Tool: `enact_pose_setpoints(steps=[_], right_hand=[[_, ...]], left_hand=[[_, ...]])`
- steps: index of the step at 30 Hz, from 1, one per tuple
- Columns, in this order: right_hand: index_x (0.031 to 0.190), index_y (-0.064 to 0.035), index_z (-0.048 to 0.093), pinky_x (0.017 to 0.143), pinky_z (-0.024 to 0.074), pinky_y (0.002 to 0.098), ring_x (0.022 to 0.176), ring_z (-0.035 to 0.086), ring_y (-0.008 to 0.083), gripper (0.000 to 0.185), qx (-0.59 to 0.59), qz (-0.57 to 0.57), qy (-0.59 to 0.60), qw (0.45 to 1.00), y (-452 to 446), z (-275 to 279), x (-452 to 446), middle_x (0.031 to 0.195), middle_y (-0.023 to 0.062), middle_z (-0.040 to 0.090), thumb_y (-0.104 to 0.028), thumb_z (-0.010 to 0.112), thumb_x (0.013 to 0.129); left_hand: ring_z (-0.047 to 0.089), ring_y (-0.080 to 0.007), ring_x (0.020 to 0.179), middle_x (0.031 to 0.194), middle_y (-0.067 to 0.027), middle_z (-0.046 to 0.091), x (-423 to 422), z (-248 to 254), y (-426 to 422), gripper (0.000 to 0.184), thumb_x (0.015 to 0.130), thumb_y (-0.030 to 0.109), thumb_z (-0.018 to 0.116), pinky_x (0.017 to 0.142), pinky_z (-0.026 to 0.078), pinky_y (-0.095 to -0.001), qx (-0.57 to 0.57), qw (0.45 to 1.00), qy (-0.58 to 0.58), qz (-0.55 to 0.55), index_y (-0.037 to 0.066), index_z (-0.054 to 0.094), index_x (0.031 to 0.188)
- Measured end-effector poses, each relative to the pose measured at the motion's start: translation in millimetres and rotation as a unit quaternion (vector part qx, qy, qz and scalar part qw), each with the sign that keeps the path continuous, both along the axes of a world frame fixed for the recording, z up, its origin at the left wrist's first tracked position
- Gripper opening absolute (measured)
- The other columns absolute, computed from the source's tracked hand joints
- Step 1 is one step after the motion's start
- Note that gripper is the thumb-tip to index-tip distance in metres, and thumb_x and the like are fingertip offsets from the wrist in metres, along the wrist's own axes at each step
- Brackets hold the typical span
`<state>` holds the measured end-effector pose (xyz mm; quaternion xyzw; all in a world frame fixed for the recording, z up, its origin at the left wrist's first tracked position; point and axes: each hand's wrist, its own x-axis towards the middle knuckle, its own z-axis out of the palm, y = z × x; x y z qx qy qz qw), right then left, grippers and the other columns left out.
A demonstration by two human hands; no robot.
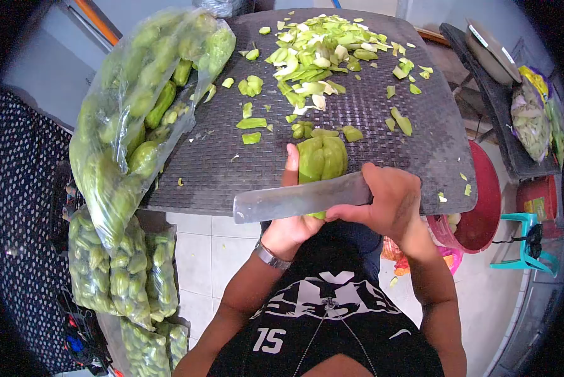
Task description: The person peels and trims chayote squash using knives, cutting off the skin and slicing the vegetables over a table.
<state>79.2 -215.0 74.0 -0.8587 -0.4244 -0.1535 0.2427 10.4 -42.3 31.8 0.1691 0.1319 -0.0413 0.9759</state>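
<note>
In the head view my left hand point(294, 229) is closed around a green chayote point(323, 157), with the thumb up along its left side. A wide-bladed knife point(282, 200) is in my right hand point(392, 198), its blade lying across the lower part of the chayote and pointing left. Part of my left hand is hidden behind the blade. Just beyond the chayote, several cut green pieces point(352, 133) lie on the dark woven-pattern table point(213, 169). A heap of pale green peelings and slices point(326, 53) is piled farther back.
A large clear plastic bag of chayotes point(131, 119) lies over the table's left side. More filled bags point(128, 270) stand on the floor at lower left. A red tub point(480, 201) is at the right, near a turquoise stool point(527, 248). A dark side table point(496, 107) holds a bag of vegetables point(530, 119).
</note>
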Motion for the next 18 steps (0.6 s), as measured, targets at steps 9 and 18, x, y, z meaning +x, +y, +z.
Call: enact_pose_setpoints(steps=[9, 18], right_hand=[[0.068, -0.0070, 0.058, 0.052, 0.0519, 0.0453, 0.058, 0.068, 0.0364, 0.076, -0.049, -0.010, 0.020, 0.999, -22, -10, 32, 0.060, 0.0154, 0.063, -0.081, 0.075, 0.064], [0.075, -0.0041, 0.062, 0.058, 0.0534, 0.0481, 0.065, 0.070, 0.0394, 0.079, -0.117, -0.046, 0.100, 0.987, -19, 1, 31, 0.068, 0.0196, 0.067, -0.082, 0.073, 0.067]], left_hand=[[0.071, -0.0218, 0.077, 0.109, -0.0073, 0.071, -5, -3, 6, 0.081, 0.091, 0.083, 0.043, 0.050, 0.056, -0.0311, 0.114, 0.993, 0.005, -0.023, 0.017, 0.058, 0.133], [0.063, -0.0200, 0.060, 0.091, -0.0075, 0.067, -2, -1, -10, 0.083, 0.093, 0.084, 0.035, 0.047, 0.047, -0.0315, 0.111, 0.992, 0.054, -0.004, 0.011, 0.059, 0.126]])
